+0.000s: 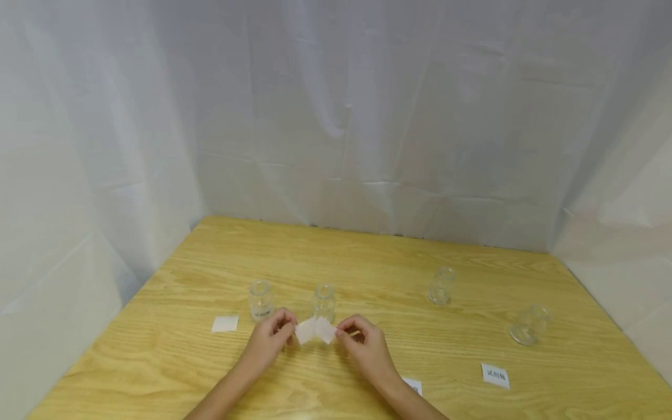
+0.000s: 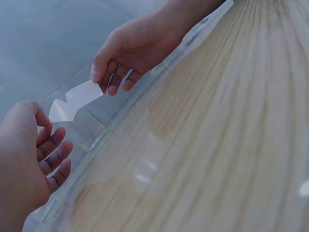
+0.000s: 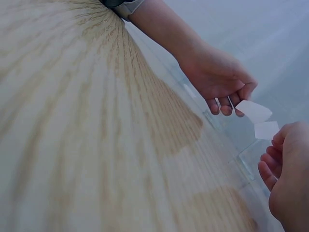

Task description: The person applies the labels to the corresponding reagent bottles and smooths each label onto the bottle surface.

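My left hand (image 1: pixel 270 338) pinches a small white paper piece (image 1: pixel 305 331) by its outer edge between thumb and fingertips. A second white piece (image 1: pixel 326 330), pinched the same way, is in my right hand (image 1: pixel 370 350). The two pieces meet at their inner edges above the table, like a label and its backing. In the left wrist view the piece at the left hand (image 2: pixel 63 110) has a pointed upper edge; the one at the right hand (image 2: pixel 84 94) is more rectangular. Just behind them stands a clear glass jar (image 1: pixel 324 298). Another glass jar (image 1: pixel 261 294), bearing a printed label, stands beside the left hand.
A blank white paper square (image 1: pixel 224 324) lies at the left. Farther right are two more glass jars, one (image 1: pixel 442 287) toward the back and one (image 1: pixel 529 325) nearer. A printed label (image 1: pixel 495 375) lies at the front right; another (image 1: pixel 413 385) is partly hidden by the right forearm.
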`<state>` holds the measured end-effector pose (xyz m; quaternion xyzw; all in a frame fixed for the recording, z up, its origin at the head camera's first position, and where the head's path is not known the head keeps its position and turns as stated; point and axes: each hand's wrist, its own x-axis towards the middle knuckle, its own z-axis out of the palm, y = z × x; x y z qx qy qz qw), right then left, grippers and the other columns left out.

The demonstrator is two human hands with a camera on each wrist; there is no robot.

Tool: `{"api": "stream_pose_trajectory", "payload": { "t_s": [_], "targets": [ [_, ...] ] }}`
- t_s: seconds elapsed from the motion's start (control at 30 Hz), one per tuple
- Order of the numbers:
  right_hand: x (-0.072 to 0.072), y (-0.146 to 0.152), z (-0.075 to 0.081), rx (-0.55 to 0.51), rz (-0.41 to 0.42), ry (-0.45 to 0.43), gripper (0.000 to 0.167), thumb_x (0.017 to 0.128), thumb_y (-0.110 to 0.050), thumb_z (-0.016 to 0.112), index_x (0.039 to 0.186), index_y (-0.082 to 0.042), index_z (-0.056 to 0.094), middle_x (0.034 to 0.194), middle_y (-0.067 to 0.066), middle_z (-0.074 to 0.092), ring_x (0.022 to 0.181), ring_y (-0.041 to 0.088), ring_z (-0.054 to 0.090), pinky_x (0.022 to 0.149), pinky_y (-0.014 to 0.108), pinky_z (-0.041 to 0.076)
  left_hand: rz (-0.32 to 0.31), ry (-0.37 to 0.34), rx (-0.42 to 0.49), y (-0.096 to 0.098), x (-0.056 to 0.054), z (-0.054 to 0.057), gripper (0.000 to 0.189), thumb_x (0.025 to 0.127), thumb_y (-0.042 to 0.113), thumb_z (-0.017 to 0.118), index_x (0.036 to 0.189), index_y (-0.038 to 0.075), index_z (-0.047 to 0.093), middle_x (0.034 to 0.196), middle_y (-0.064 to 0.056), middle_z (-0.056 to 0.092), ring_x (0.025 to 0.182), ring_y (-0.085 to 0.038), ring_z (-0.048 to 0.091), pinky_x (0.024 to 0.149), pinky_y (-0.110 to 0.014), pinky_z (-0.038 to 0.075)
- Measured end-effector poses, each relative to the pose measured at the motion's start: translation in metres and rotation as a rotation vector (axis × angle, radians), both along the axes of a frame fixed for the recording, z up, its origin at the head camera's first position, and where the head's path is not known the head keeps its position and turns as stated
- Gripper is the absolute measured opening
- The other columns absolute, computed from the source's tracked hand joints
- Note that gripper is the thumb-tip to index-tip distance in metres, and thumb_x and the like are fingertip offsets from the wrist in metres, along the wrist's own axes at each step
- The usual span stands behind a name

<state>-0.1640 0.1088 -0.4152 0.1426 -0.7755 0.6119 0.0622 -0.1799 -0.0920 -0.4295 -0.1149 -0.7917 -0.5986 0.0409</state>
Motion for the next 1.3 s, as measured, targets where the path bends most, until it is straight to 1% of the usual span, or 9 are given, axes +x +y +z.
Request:
{"api": "stream_pose_trajectory", "payload": {
  "t_s": [0.1,0.2,0.37,0.47,0.6,0.77,0.93,1.07,1.3],
  "targets": [
    [0.0,0.001,0.001,0.021,-0.027,0.001,0.005,0.084,0.001,0.061,0.085,0.006,0.061,0.083,0.008,0.061,0.073,0.019,0.056,0.06,0.021,0.047,0.014,-0.019,0.008,0.0,0.0,0.001,0.011,0.091,-0.001,0.05,0.082,0.001,0.056,0.069,-0.007,0.051,0.062,-0.021,0.052,0.051,-0.021,0.041],
    [0.003,0.0,0.006,0.029,-0.06,-0.011,0.004,0.084,0.003,0.06,0.084,0.006,0.061,0.082,0.011,0.061,0.067,0.018,0.055,0.057,0.02,0.046,-0.004,-0.05,0.005,-0.003,-0.001,0.001,0.013,0.092,0.003,0.05,0.082,0.0,0.057,0.068,-0.007,0.051,0.062,-0.019,0.05,0.05,-0.02,0.04],
    [0.002,0.001,0.005,0.024,-0.11,-0.013,0.003,0.083,0.003,0.06,0.083,0.005,0.062,0.08,0.01,0.061,0.061,0.012,0.053,0.056,0.019,0.045,-0.133,-0.104,-0.007,-0.012,-0.004,0.002,0.02,0.093,0.008,0.047,0.079,-0.003,0.056,0.064,-0.006,0.05,0.056,-0.013,0.045,0.046,-0.018,0.035],
    [0.001,0.0,0.005,0.018,-0.121,-0.01,0.003,0.084,0.003,0.06,0.082,0.005,0.062,0.079,0.01,0.062,0.064,0.013,0.054,0.057,0.02,0.046,-0.224,-0.102,-0.033,-0.017,-0.005,0.002,0.019,0.091,0.008,0.048,0.079,-0.004,0.057,0.065,-0.004,0.051,0.056,-0.01,0.043,0.047,-0.018,0.035],
    [0.001,0.001,0.006,0.009,-0.119,-0.015,0.004,0.084,0.003,0.06,0.082,0.006,0.062,0.079,0.01,0.062,0.065,0.013,0.054,0.057,0.02,0.046,-0.29,-0.049,-0.191,-0.021,-0.006,0.0,0.012,0.088,0.007,0.053,0.079,0.003,0.059,0.066,0.001,0.051,0.058,-0.008,0.044,0.049,-0.019,0.037],
    [0.001,0.001,0.005,0.002,-0.117,-0.022,0.004,0.084,0.003,0.06,0.082,0.006,0.061,0.079,0.01,0.061,0.063,0.01,0.053,0.057,0.019,0.045,-0.275,0.048,-0.435,-0.022,-0.004,-0.002,0.007,0.083,0.01,0.059,0.077,0.013,0.058,0.063,0.008,0.05,0.055,-0.005,0.043,0.047,-0.02,0.037],
    [0.001,0.001,0.005,0.001,-0.122,-0.024,0.004,0.083,0.002,0.061,0.082,0.006,0.061,0.079,0.01,0.061,0.062,0.01,0.052,0.056,0.019,0.044,-0.214,0.154,-0.601,-0.022,-0.004,-0.005,0.01,0.076,0.012,0.062,0.073,0.019,0.055,0.061,0.013,0.046,0.052,-0.002,0.041,0.045,-0.02,0.037],
    [0.0,0.0,0.004,-0.002,-0.125,-0.032,0.006,0.083,0.002,0.062,0.082,0.007,0.061,0.078,0.01,0.061,0.061,0.007,0.05,0.055,0.018,0.043,-0.212,0.211,-0.625,-0.022,-0.005,-0.007,0.012,0.074,0.011,0.063,0.072,0.02,0.055,0.061,0.015,0.045,0.053,-0.001,0.041,0.046,-0.02,0.037],
    [0.0,0.0,0.005,-0.003,-0.123,-0.045,0.006,0.083,0.002,0.062,0.082,0.007,0.061,0.078,0.011,0.061,0.061,0.007,0.051,0.055,0.017,0.043,-0.213,0.248,-0.606,-0.023,-0.005,-0.009,0.014,0.074,0.01,0.064,0.072,0.02,0.055,0.062,0.015,0.044,0.053,0.0,0.04,0.046,-0.02,0.039]
  ]
}}
